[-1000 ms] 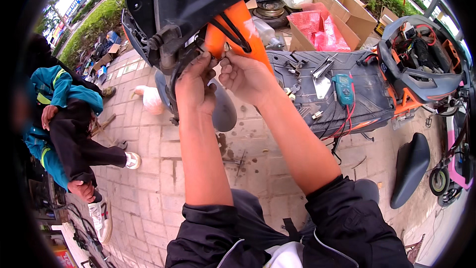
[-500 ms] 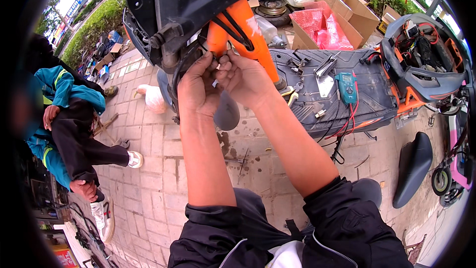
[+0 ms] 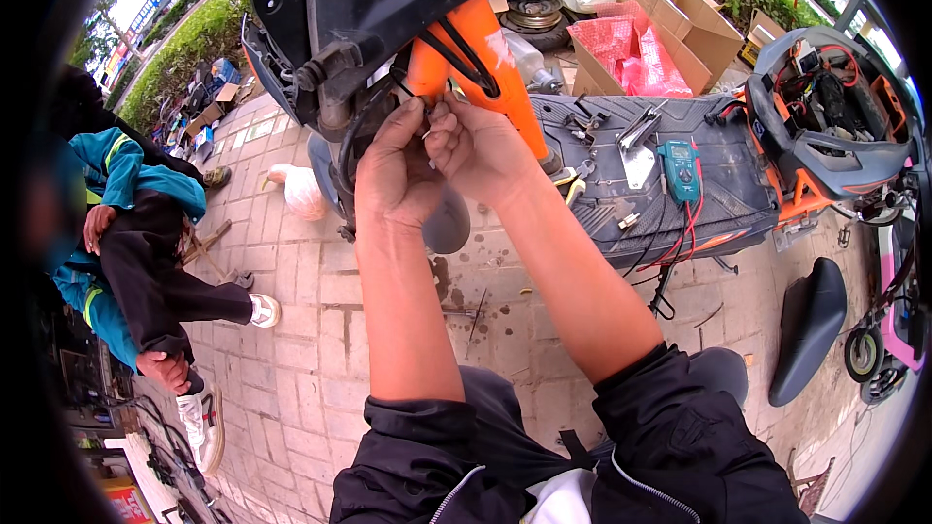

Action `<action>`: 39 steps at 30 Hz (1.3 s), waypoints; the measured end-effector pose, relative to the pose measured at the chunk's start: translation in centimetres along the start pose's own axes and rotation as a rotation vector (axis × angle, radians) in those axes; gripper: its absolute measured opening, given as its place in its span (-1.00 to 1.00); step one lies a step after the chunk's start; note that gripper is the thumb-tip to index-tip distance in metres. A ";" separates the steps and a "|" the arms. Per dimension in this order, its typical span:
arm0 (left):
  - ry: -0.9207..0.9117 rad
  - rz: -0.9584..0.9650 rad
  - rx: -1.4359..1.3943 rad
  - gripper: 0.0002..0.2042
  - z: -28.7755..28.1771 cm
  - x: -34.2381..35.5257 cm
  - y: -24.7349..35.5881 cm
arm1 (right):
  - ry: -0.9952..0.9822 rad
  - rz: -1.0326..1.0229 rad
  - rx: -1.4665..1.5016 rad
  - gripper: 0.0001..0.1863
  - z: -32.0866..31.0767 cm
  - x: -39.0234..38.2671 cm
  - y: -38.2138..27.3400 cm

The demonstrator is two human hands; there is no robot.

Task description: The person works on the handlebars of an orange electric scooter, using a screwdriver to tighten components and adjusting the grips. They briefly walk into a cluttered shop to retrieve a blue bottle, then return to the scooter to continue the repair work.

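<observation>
Both my hands are raised together in front of the orange frame tube (image 3: 500, 63) of a scooter, below its black front panel (image 3: 388, 0). A thin black cable (image 3: 400, 83) runs down to the fingertips of my left hand (image 3: 393, 170), which pinch it. My right hand (image 3: 481, 150) has its fingers curled and pinched close against the left fingertips. Something small and pale shows between the fingers, but what it is stays hidden. Behind my wrists is a dark grey rounded part (image 3: 449, 223).
On the scooter's footboard (image 3: 714, 213) lie a teal multimeter (image 3: 680, 170), pliers (image 3: 577, 186) and loose hardware. A cardboard box (image 3: 670, 10) with pink bubble wrap stands behind. A black seat (image 3: 809, 330) lies at right. At left sits a person in a teal jacket (image 3: 146, 175).
My hands have drawn slightly closer together, the left shifting a little right. The small pale thing between the fingers shows less. The seated person has not moved.
</observation>
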State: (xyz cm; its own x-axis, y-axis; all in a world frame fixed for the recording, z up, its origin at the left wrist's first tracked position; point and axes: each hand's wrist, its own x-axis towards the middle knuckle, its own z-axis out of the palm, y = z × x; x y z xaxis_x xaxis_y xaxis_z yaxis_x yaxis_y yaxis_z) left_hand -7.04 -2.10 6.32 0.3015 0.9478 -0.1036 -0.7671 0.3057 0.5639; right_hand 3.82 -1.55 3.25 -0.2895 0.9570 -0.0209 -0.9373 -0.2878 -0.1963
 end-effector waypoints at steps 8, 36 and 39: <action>-0.010 -0.107 0.000 -0.85 -1.4 0.7 0.5 | -0.037 0.083 -0.056 -0.88 -0.5 0.4 -1.1; 0.246 0.365 0.338 -0.90 -0.3 1.1 -1.6 | 0.212 -0.625 -1.496 -0.71 3.5 -3.2 -0.5; 0.246 0.295 0.265 -0.90 0.5 1.1 -2.0 | 0.139 -0.837 -1.746 -0.77 3.8 -3.4 -1.1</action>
State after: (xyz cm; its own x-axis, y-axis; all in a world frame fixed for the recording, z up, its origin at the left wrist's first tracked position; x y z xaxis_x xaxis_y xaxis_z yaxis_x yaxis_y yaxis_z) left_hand -4.83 -1.68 5.49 -0.0757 0.9939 -0.0801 -0.6193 0.0161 0.7850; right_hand 5.08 -4.64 7.26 0.1556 0.8318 0.5329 0.4128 0.4353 -0.8000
